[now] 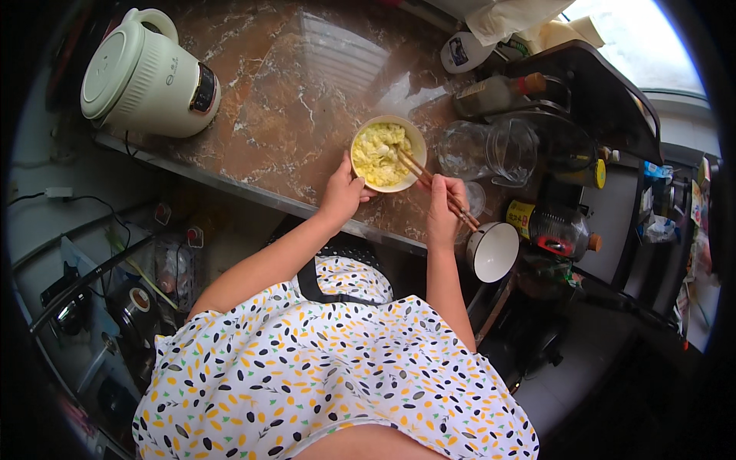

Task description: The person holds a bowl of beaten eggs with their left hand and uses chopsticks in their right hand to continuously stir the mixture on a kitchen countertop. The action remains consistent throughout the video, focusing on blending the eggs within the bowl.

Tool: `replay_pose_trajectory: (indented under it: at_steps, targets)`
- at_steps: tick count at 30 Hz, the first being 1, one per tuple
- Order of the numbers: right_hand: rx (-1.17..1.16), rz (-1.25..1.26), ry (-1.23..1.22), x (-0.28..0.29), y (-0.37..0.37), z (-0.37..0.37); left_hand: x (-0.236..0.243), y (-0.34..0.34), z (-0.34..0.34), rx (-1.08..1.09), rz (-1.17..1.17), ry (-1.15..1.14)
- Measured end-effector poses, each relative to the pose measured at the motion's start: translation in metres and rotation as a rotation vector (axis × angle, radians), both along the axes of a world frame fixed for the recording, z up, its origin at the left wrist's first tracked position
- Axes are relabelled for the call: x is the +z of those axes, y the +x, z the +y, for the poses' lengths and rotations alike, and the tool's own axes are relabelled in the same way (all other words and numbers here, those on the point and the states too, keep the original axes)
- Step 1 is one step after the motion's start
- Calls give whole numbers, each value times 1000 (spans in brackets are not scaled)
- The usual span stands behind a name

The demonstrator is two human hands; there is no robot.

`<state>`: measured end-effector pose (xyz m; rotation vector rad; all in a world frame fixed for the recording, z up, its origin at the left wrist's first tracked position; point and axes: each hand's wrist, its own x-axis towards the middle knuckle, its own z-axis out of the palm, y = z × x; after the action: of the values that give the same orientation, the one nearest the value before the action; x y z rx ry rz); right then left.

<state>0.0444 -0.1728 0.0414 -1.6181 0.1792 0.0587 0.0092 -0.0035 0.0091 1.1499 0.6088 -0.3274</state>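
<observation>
A round cream bowl (421,146) stands on the brown marbled counter, filled with a lumpy, pale yellow mixture (377,157) that looks like egg with whitish bits. My left hand (343,190) grips the bowl's near left rim, thumb on top and fingers against the outer side. In my right hand (445,211) is a pair of brown wooden chopsticks (416,166), held closed-fingered, their tips dipped into the mixture at the bowl's right half. Their rear ends stick out below my right hand, close to an empty white bowl (493,253) with a dark rim.
On the counter's left stands a pale green kitchen appliance (157,77) with a handle. To the right crowd a glass jar (512,152), a glass bottle (491,96), a white jug (464,52) and a dark sauce bottle (556,230). The counter edge (284,203) runs beneath my forearms.
</observation>
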Motion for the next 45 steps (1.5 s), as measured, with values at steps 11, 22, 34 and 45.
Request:
replay_pose_trajectory:
  at_steps: [11,22,34,45]
  targets:
    - [82,25,-152,5,5,-8,0,3,0,17,28,-9]
    - [72,66,-112,7,4,-4,3,1,0,9,21,-10]
    - [-44,63,1,-8,11,-17,3,0,0,17,15,-3]
    - [39,-11,-268,8,10,-17,3,1,0,3,1,5]
